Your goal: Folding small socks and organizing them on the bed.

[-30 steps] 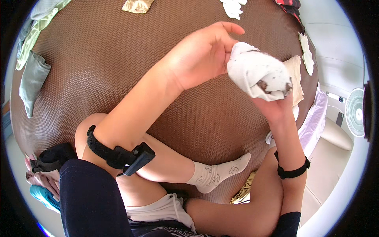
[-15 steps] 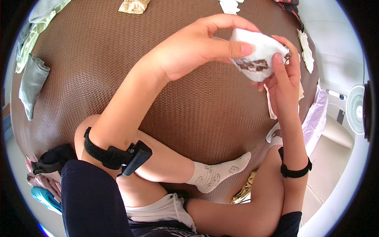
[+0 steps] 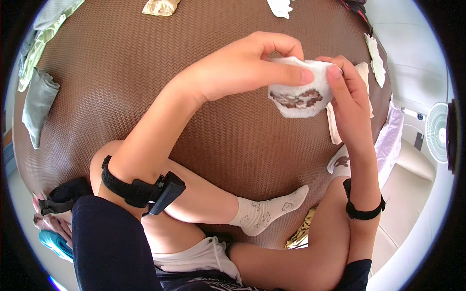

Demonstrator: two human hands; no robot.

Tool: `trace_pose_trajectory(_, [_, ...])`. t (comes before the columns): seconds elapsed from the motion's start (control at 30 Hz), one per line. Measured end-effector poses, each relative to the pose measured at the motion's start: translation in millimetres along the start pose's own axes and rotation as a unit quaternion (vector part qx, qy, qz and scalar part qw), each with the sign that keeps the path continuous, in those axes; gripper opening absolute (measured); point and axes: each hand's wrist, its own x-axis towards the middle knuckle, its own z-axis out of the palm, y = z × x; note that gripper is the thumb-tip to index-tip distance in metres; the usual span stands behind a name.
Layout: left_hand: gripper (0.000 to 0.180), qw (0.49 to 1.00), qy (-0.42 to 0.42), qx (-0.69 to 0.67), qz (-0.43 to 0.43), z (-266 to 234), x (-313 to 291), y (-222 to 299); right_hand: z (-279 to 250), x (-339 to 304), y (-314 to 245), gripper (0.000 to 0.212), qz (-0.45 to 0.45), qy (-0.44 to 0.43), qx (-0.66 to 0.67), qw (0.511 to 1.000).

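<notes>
A white sock (image 3: 291, 112) with a brown printed patch is held up over the brown woven mat, folded into a small bundle. My left hand (image 3: 262, 65) grips its upper edge, thumb on the front and fingers curled behind. At its right edge my right hand (image 3: 350, 89) pinches the cloth between thumb and fingers. What the fingers do behind the bundle is hidden. Just beyond my right wrist lies a cream cloth (image 3: 334, 123), partly covered by the hand.
Around the brown mat (image 3: 218, 131) lie a grey-green folded garment (image 3: 40, 104), a tan one (image 3: 160, 7), white cloths (image 3: 280, 7) and a lilac cloth (image 3: 388, 131). Dark and pink clothes (image 3: 68, 191) pile at left. A fan (image 3: 437, 133) stands at right.
The sock has moved left and slightly down, and its brown patch now faces up more fully. My right hand has shifted its grip to the sock's upper right edge.
</notes>
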Motion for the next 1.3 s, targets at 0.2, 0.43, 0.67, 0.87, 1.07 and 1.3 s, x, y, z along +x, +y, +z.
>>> trace_pose_trajectory(0.2, [0.020, 0.999, 0.021, -0.020, -0.045, 3.7, -0.5, 0.0, 0.1, -1.1, 5.5, 0.020, 0.082, -0.006, 0.091, 0.992])
trace_pose_trajectory(0.43, [0.019, 0.970, 0.052, -0.233, 0.042, 7.6, 6.1, -9.1, -5.2, 2.3, 9.7, 0.029, 0.117, 0.017, 0.117, 0.986])
trace_pose_trajectory(0.67, [0.013, 0.970, 0.093, -0.217, 0.064, 4.2, 8.0, -15.7, -1.1, 2.7, 13.1, 0.030, 0.049, 0.111, 0.173, 0.977])
trace_pose_trajectory(0.87, [0.014, 0.987, 0.130, -0.094, 0.025, 7.3, 5.9, -6.4, -14.0, -5.3, 13.1, 0.027, 0.108, 0.026, 0.419, 0.901])
trace_pose_trajectory(1.07, [0.011, 0.972, 0.128, -0.174, 0.089, 0.9, 3.3, -8.2, -22.1, -4.5, 24.5, 0.025, 0.104, 0.049, 0.413, 0.904])
trace_pose_trajectory(1.3, [0.009, 0.972, 0.133, -0.182, 0.059, 1.2, 3.9, -7.3, -26.8, 1.1, 28.7, 0.015, 0.058, -0.018, 0.329, 0.942])
